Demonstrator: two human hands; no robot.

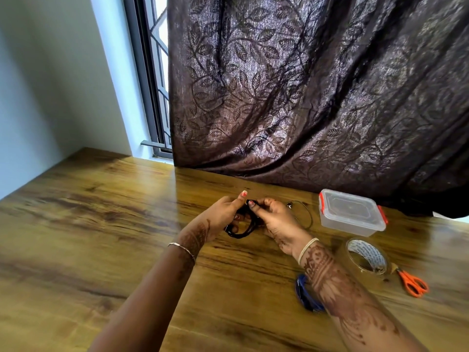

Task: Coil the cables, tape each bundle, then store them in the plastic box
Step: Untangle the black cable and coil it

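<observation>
Left of the clear lidded plastic box with red clips point(351, 213), just above the brown wooden table point(101, 224), both hands hold a small black cable coil point(238, 233). The left hand point(223, 217) has its fingers curled round the coil's left side, thumb sticking up. The right hand point(279, 222) pinches the top of the loops between thumb and fingers. The coil is off the table or barely touching it; hard to tell which.

Between the hands and the box lies a thin grey wire loop point(310, 219), loose and untaped. Nearer the person than the box stands a roll of clear tape point(365, 257), with orange-handled scissors point(412, 283) just beside it. A blue cable coil point(302, 288) lies nearer the person again, partly hidden under the right forearm. The box has its lid on.

Judged step: finishing the black coil, tape not yet on.

Risks:
- The tape sits off to the right, so one hand must let go to fetch it. A loose one-hand hold would let the springy loops fan out.
- The right forearm hangs over the blue coil and could drag it on the reach.
- Pulling and cutting tape needs two hands, so the coil may unwind if set down.
- The box must be opened before storing.
</observation>
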